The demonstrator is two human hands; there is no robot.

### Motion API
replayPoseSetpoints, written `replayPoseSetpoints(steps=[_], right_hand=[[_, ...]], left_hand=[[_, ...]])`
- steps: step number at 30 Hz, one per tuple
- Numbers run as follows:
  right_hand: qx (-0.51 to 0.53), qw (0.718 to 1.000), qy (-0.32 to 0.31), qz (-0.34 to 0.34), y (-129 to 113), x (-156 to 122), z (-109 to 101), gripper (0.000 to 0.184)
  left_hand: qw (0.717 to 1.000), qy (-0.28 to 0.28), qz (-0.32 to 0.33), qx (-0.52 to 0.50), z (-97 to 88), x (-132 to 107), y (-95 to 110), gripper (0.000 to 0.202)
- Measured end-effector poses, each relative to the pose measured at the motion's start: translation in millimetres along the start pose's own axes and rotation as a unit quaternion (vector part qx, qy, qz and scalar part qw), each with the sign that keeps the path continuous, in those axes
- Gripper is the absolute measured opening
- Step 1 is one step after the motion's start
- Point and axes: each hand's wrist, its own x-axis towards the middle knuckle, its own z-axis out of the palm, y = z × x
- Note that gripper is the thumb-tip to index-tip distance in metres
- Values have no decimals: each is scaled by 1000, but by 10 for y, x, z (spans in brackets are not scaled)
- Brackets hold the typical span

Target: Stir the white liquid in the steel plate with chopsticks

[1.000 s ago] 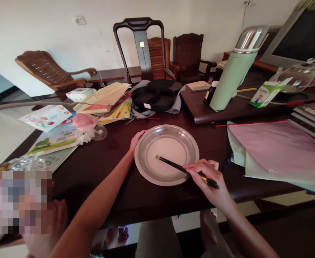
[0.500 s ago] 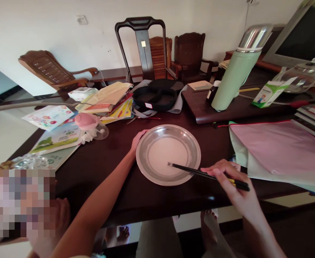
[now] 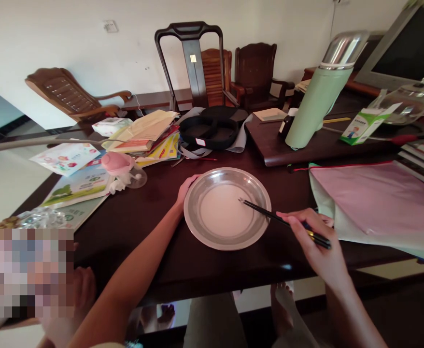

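A shallow metal basin (image 3: 193,223) stands on the dark table, with a pale, whitish liquid (image 3: 224,212) covering its bottom. My left hand (image 3: 188,187) grips the basin's left rim; its fingers are partly hidden behind the side. In my right hand (image 3: 315,237) is a pair of black chopsticks (image 3: 261,210) with yellow bands near the back end. The chopstick tips reach over the right rim and lie at the liquid's surface, right of the middle. Something small and light shows at the tips, too small to name.
A pink zip folder (image 3: 374,198) lies to the right, below a green thermos (image 3: 313,104) and a small carton (image 3: 366,123). Left stand a pink-capped bottle (image 3: 118,163) and papers (image 3: 147,126). A black strapped case (image 3: 212,128) sits behind the basin. Another person is at the lower left.
My right hand has moved the chopstick tips up and to the right, away from me, across the basin. My left hand stays on the rim.
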Motion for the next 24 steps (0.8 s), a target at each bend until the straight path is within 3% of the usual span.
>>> replayPoseSetpoints(steps=[5,10,13,16,19,24], right_hand=[[61,997,-42,25,-60,-60,-200,17],[93,989,-114,-12,-143,-31,106,16],[85,990,-110,-30,-138,15,329,15],[58,995,-73,-32,-101,54,394,15],[27,999,-34,-27,-55,66,285,13],[18,1000,1,18,-24,7,-74,16]], left_hand=[[1000,9,1,11,10,1,4,21],[999,28,18,16,-7,35,-17,20],[999,28,8,18,-8,28,-13,21],[999,35,14,24,9,0,13,20],[999,32,17,28,22,-15,28,22],[999,21,13,21,-3,17,-5,22]])
